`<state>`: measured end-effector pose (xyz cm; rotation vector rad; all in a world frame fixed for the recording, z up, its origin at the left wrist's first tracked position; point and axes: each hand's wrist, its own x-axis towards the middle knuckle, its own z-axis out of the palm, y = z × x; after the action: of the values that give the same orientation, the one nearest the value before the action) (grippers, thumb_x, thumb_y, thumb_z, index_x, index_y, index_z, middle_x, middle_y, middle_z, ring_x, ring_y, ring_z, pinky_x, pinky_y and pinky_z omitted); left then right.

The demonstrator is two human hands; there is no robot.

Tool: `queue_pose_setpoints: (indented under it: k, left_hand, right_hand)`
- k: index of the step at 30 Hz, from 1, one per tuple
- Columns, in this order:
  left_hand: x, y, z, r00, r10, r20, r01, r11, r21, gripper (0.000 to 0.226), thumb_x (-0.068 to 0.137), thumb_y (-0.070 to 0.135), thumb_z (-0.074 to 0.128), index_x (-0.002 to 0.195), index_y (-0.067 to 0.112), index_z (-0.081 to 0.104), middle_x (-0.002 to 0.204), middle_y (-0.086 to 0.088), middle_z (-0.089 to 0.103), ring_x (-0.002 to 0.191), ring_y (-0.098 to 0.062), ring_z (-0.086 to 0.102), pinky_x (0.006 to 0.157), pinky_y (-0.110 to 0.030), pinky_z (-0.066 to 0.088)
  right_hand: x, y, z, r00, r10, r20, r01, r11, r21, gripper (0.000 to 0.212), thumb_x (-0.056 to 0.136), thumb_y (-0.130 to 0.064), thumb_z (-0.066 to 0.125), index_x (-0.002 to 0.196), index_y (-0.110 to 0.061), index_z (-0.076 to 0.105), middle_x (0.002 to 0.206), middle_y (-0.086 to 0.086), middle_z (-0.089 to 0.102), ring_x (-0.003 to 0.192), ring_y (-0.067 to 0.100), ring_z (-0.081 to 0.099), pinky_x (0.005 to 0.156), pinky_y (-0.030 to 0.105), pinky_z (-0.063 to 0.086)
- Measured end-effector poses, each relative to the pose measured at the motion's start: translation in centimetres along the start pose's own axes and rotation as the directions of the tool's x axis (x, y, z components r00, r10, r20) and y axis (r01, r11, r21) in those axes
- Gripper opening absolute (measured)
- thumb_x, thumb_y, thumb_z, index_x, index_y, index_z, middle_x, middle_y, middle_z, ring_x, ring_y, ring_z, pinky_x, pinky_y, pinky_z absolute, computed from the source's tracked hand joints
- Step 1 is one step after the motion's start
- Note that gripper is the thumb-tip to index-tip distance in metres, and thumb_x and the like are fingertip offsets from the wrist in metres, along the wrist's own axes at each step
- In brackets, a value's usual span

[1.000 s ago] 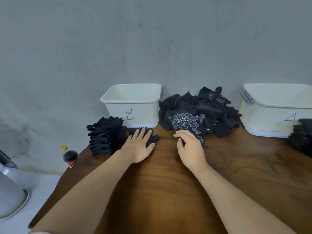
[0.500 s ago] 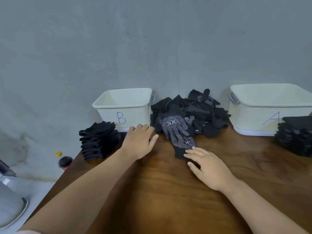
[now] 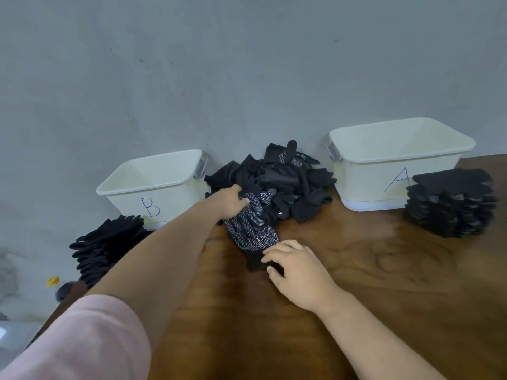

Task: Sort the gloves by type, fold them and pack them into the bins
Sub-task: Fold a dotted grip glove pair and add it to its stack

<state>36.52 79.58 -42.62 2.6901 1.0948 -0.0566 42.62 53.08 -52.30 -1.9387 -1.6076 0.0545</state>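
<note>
Front of the loose pile (image 3: 285, 182), between bin B (image 3: 153, 185) and bin A (image 3: 395, 157): one dotted glove (image 3: 251, 227) lies flat on the table (image 3: 384, 270), cuff toward the person, fingers toward the pile.

Right hand (image 3: 297, 270): fingers bent, pinching the cuff. Likely anchoring that end so the glove stays stretched.

Left hand (image 3: 229, 201): on the glove's finger end at the pile edge, thumb on top. Its fingers are hidden behind the hand, so I can't tell if it grips or only presses. My read: lining up for a fold, finger end over to cuff.

Placement logic looks like staging by type. Plain black stack (image 3: 109, 242) sits beside B, dotted stack (image 3: 450, 204) in front of A, so this glove probably goes right.

No gloves visible in either bin; packing not started, and the pile is large.
</note>
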Motion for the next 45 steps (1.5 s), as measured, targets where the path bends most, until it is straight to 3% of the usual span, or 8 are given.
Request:
queue_pose_setpoints:
  k: [7, 15, 20, 26, 35, 38, 42, 45]
  left_hand:
    - [2.7, -0.4, -0.4, 0.996, -0.091, 0.016, 0.091, 0.995, 0.027, 0.071, 0.084, 0.055, 0.079, 0.144, 0.022, 0.057, 0.14, -0.004, 0.062, 0.131, -0.029, 0.057, 0.111, -0.046, 0.047]
    - [-0.5, 0.3, -3.4, 0.988, 0.04, -0.151, -0.046, 0.998, -0.036, 0.04, 0.08, 0.034, 0.089, 0.077, 0.02, 0.051, 0.087, 0.002, 0.057, 0.084, -0.024, 0.057, 0.065, -0.034, 0.037]
    - [-5.1, 0.6, -6.4, 0.959, 0.094, -0.266, -0.133, 0.983, -0.129, 0.043, 0.083, 0.026, 0.088, 0.088, 0.019, 0.045, 0.079, 0.003, 0.051, 0.073, -0.017, 0.048, 0.059, -0.03, 0.031]
    - [-11.2, 0.8, -9.3, 0.96, 0.083, -0.268, -0.175, 0.925, -0.336, 0.057, 0.074, 0.062, 0.088, 0.111, 0.028, 0.06, 0.112, 0.01, 0.07, 0.104, -0.01, 0.068, 0.093, -0.035, 0.053]
    - [-18.7, -2.0, -4.1, 0.994, -0.049, -0.102, -0.015, 0.836, -0.549, 0.021, 0.091, 0.03, 0.083, 0.095, 0.015, 0.068, 0.066, 0.007, 0.065, 0.067, -0.012, 0.066, 0.067, -0.036, 0.057]
    - [-19.5, -1.6, -4.2, 0.996, 0.045, -0.083, -0.087, 0.787, -0.61, 0.021, 0.091, 0.031, 0.083, 0.09, 0.018, 0.066, 0.069, 0.003, 0.068, 0.067, -0.011, 0.061, 0.072, -0.034, 0.046]
    - [-20.4, -0.8, -5.8, 0.99, -0.009, -0.144, -0.124, 0.456, -0.881, 0.017, 0.088, 0.024, 0.081, 0.087, 0.024, 0.064, 0.085, -0.009, 0.069, 0.072, -0.023, 0.064, 0.07, -0.035, 0.053]
    - [-21.2, -2.6, -5.4, 0.985, -0.138, -0.106, -0.028, 0.475, -0.879, 0.02, 0.09, 0.021, 0.078, 0.096, 0.02, 0.059, 0.088, -0.01, 0.062, 0.056, -0.018, 0.053, 0.049, -0.024, 0.042]
  right_hand:
    - [0.1, 0.1, 0.2, 1.0, -0.03, -0.008, 0.03, 0.999, 0.013, 0.03, 0.097, -0.038, 0.059, 0.124, -0.035, 0.072, 0.132, -0.024, 0.064, 0.134, 0.007, 0.045, 0.11, 0.033, 0.039]
    - [0.0, -0.3, -0.4, 0.999, -0.032, 0.017, 0.032, 0.999, 0.012, 0.032, 0.1, -0.038, 0.059, 0.129, -0.034, 0.07, 0.136, -0.024, 0.062, 0.136, 0.008, 0.042, 0.113, 0.033, 0.036]
    - [0.1, -0.3, -0.5, 0.999, -0.022, 0.035, 0.023, 1.0, -0.011, 0.032, 0.102, -0.039, 0.058, 0.132, -0.036, 0.068, 0.139, -0.026, 0.06, 0.138, 0.005, 0.039, 0.112, 0.029, 0.031]
    - [0.0, -0.4, -0.5, 0.999, 0.011, 0.042, -0.01, 1.0, -0.022, 0.031, 0.102, -0.038, 0.061, 0.131, -0.036, 0.069, 0.14, -0.027, 0.06, 0.138, 0.006, 0.041, 0.105, 0.027, 0.032]
    - [-0.7, -0.6, -0.5, 0.999, 0.036, -0.014, -0.036, 0.999, -0.031, 0.023, 0.097, -0.031, 0.066, 0.118, -0.033, 0.075, 0.129, -0.023, 0.069, 0.128, 0.009, 0.052, 0.102, 0.037, 0.048]
    - [-0.7, -0.8, -0.4, 0.999, 0.034, -0.024, -0.035, 0.998, -0.043, 0.022, 0.097, -0.03, 0.067, 0.118, -0.032, 0.075, 0.128, -0.023, 0.069, 0.126, 0.009, 0.053, 0.102, 0.037, 0.047]
    - [-0.9, -1.0, -0.6, 0.998, 0.046, -0.038, -0.048, 0.998, -0.039, 0.02, 0.096, -0.027, 0.068, 0.114, -0.032, 0.076, 0.122, -0.021, 0.071, 0.119, 0.01, 0.055, 0.097, 0.035, 0.049]
    - [-1.1, -1.1, -0.8, 0.999, 0.038, -0.022, -0.039, 0.998, -0.056, 0.012, 0.093, -0.024, 0.068, 0.103, -0.027, 0.072, 0.11, -0.017, 0.072, 0.118, 0.015, 0.057, 0.094, 0.034, 0.05]
